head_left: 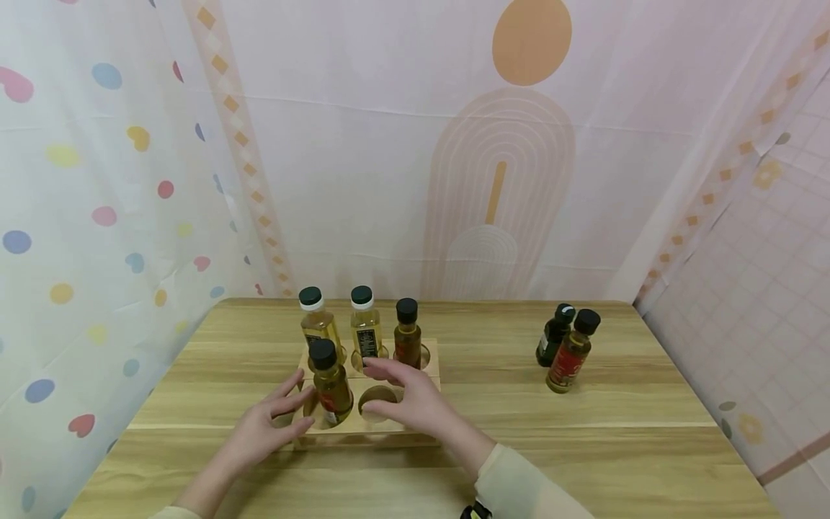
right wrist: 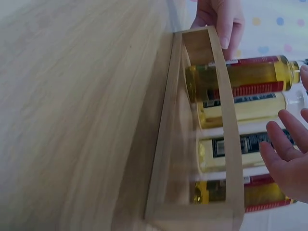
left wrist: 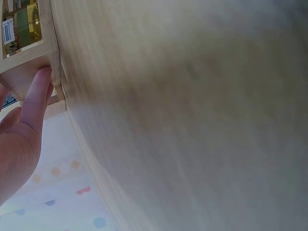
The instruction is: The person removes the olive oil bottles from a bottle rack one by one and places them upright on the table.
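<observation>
A wooden bottle rack (head_left: 363, 440) with round holes stands on the table. In its front left hole is a dark-capped oil bottle (head_left: 333, 393) with a red label. The back row holds two pale oil bottles with green caps, one left (head_left: 322, 328) and one in the middle (head_left: 367, 333), plus a black-capped bottle (head_left: 407, 340) on the right. My left hand (head_left: 259, 430) rests its fingertips on the rack's left end, as the left wrist view shows. My right hand (head_left: 423, 401), fingers spread, hovers over an unfilled front hole and holds nothing.
To the right on the wooden table (head_left: 622, 447) stand a small dark bottle (head_left: 553, 337) and a red-labelled oil bottle (head_left: 569, 362), close together. Patterned curtains (head_left: 350, 180) rise behind the table and along both sides.
</observation>
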Demonstrator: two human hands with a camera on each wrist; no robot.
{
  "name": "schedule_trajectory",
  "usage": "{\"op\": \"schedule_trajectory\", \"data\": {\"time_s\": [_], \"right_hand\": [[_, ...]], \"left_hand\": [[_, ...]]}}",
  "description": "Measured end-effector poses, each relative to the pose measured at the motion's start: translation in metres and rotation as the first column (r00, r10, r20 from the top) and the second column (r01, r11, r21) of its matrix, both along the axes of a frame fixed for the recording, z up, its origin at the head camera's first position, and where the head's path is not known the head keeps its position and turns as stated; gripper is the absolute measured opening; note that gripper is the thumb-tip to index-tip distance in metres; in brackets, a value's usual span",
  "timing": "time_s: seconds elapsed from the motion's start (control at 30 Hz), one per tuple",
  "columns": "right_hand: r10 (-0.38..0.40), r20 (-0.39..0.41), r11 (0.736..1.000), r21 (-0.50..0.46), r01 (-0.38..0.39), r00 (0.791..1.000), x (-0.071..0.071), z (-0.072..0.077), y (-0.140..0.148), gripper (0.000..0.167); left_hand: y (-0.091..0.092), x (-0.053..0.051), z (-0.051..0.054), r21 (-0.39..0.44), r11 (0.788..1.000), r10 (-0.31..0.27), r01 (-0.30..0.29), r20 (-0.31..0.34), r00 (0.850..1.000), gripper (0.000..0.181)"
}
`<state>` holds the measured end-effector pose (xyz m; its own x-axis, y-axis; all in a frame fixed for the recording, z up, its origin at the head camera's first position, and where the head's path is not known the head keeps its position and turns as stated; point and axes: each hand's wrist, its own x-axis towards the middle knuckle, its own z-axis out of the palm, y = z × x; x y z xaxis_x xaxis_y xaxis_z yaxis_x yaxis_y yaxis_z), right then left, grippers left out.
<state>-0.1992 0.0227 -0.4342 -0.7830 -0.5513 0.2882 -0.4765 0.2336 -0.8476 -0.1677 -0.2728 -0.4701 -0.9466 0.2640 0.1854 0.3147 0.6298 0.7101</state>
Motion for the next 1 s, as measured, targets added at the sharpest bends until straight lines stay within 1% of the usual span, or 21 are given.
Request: {"op": "schedule_trajectory", "data": {"time_s": [0.23, 0.4, 0.63, 0.73, 0.93, 1.0], "right_hand": [[0.003, 0.004, 1.0, 0.013, -0.003, 1.0, 0.0, 0.012, -0.018, 0.063], [0.006, -0.019, 1.0, 0.012, -0.006, 1.0, -0.003, 0.017, -0.029, 0.063], [0.005, -0.036, 1.0, 0.004, -0.005, 0.999, -0.006, 0.027, -0.043, 0.064], [-0.003, -0.026, 1.0, 0.002, 0.003, 1.0, -0.007, 0.03, -0.046, 0.065], [-0.03, 0.021, 1.0, -0.009, 0.03, 0.999, -0.008, 0.029, -0.051, 0.062], [-0.04, 0.025, 0.999, -0.006, 0.04, 0.999, -0.009, 0.03, -0.053, 0.061]], "left_hand": [[0.0, 0.0, 0.0, 0.006, 1.0, 0.001, -0.001, 0.018, 1.0, 0.054], [0.0, 0.0, -0.002, 0.022, 1.0, 0.0, -0.001, 0.038, 0.999, 0.056], [0.0, 0.0, 0.001, 0.029, 1.0, -0.01, 0.01, 0.023, 1.0, 0.053], [0.0, 0.0, 0.002, 0.038, 0.999, -0.014, 0.014, 0.017, 1.0, 0.052], [0.0, 0.0, 0.001, 0.049, 0.999, -0.017, 0.016, 0.027, 0.999, 0.052], [0.0, 0.0, 0.001, 0.049, 0.999, -0.018, 0.017, 0.03, 0.999, 0.052]]}}
